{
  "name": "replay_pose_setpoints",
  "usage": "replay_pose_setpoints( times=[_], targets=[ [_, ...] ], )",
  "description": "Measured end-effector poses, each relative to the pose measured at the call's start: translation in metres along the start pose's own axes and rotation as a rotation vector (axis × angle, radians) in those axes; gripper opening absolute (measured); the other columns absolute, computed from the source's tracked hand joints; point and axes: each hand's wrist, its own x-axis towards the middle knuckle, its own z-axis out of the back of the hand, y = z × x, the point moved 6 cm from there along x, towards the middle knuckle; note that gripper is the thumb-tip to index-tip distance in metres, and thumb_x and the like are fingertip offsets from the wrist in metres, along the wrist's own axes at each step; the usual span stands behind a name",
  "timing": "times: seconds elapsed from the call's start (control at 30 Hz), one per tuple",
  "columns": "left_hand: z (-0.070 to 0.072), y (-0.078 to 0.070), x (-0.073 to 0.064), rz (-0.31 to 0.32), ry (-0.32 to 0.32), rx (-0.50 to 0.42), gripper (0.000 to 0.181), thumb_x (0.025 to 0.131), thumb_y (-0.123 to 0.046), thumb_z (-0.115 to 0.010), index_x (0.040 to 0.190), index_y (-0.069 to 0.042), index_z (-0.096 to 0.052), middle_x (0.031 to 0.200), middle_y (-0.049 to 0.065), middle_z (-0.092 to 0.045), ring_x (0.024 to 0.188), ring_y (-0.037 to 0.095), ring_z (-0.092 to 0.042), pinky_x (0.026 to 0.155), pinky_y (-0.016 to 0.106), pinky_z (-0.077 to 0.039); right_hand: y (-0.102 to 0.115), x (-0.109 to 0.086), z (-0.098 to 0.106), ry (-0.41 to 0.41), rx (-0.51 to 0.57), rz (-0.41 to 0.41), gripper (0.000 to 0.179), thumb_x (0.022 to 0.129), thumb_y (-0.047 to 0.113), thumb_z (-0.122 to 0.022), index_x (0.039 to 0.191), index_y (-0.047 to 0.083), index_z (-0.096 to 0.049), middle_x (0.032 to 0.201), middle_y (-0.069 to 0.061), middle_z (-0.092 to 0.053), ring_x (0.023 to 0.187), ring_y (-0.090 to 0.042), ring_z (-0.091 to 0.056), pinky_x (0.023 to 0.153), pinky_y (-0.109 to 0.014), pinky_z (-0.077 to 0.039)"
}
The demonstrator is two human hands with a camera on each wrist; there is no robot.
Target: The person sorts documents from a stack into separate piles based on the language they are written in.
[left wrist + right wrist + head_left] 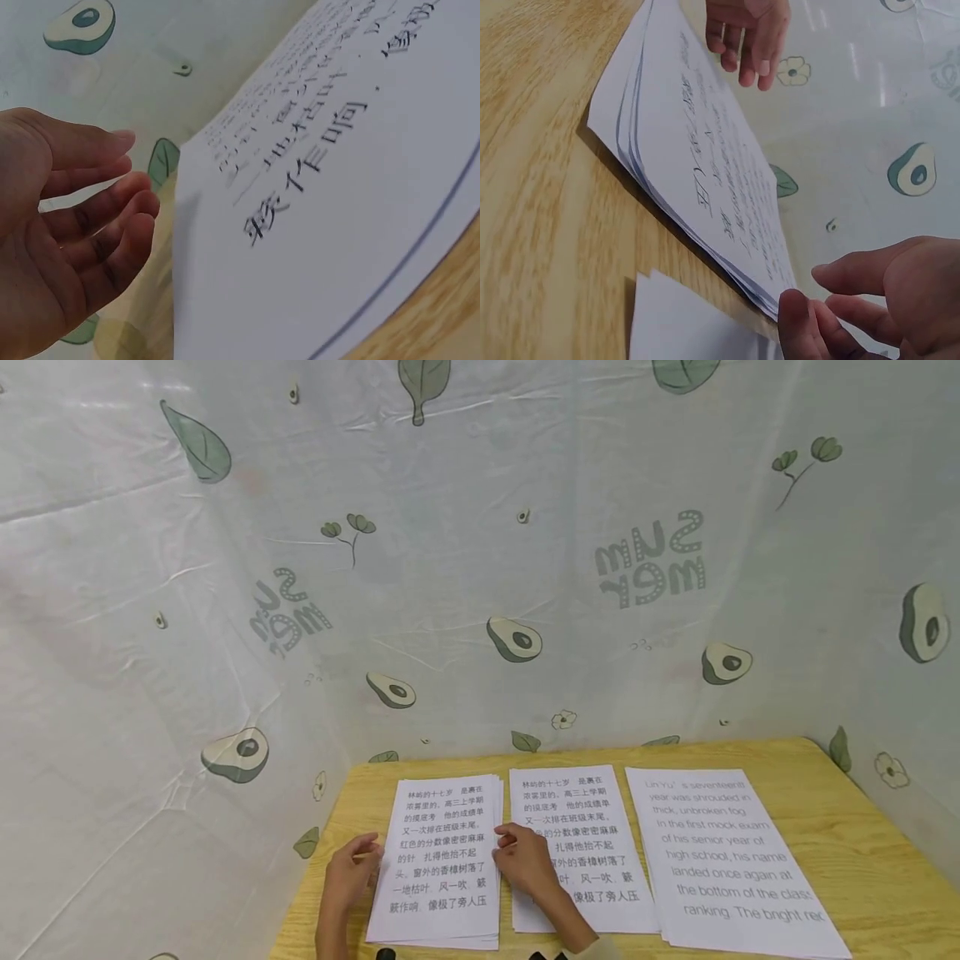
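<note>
On the left of the table lies a stack of white sheets (442, 868) printed with Chinese characters, its edges slightly uneven. My left hand (349, 872) is beside its left edge, fingers loosely bent; the left wrist view shows a gap between the fingertips and the paper (315, 225). Close to the stack's right edge is my right hand (527, 862), partly covering a second Chinese-printed stack (588, 835). In the right wrist view, the right hand's thumb and fingers (799, 311) are bent with a gap between them and hold nothing. Whether they touch the paper I cannot tell.
A third stack, printed in English (720, 860), lies to the right of the other two. All rest on a wood-grain table (885, 877). A pale curtain (450, 568) with avocado and leaf prints hangs behind and at both sides.
</note>
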Motion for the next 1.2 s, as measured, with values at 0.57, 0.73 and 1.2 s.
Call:
replay_pose_setpoints(
  times=[0.57,0.73,1.2],
  targets=[
    [-0.078,-0.045,-0.012,-0.145,0.121,0.001,0.042,0.099,-0.013,-0.074,0.137,0.003,-0.068,0.114,0.014,-0.073,0.086,0.017,-0.068,0.067,0.025,-0.060,-0.025,-0.008,0.062,-0.044,0.055,-0.067,0.039,0.091,0.006,-0.078,0.128,-0.004,-0.073,0.101,-0.010,-0.073,0.088,-0.017,-0.074,0.066,-0.024,-0.058],
    [-0.108,-0.058,-0.016,-0.180,0.175,-0.046,0.044,0.100,-0.016,-0.074,0.139,0.002,-0.068,0.113,0.012,-0.073,0.086,0.017,-0.067,0.067,0.026,-0.061,-0.037,-0.009,0.084,-0.087,0.005,-0.084,0.038,0.092,0.008,-0.079,0.128,-0.003,-0.073,0.101,-0.007,-0.074,0.087,-0.015,-0.073,0.067,-0.022,-0.057],
    [-0.177,-0.086,-0.031,-0.185,0.253,-0.141,0.042,0.099,-0.015,-0.074,0.137,0.000,-0.069,0.110,0.009,-0.072,0.084,0.016,-0.067,0.064,0.025,-0.059,-0.063,-0.016,0.143,-0.136,-0.108,-0.150,0.042,0.098,0.015,-0.075,0.135,-0.002,-0.070,0.109,-0.008,-0.076,0.093,-0.016,-0.071,0.072,-0.024,-0.053]
  ],
)
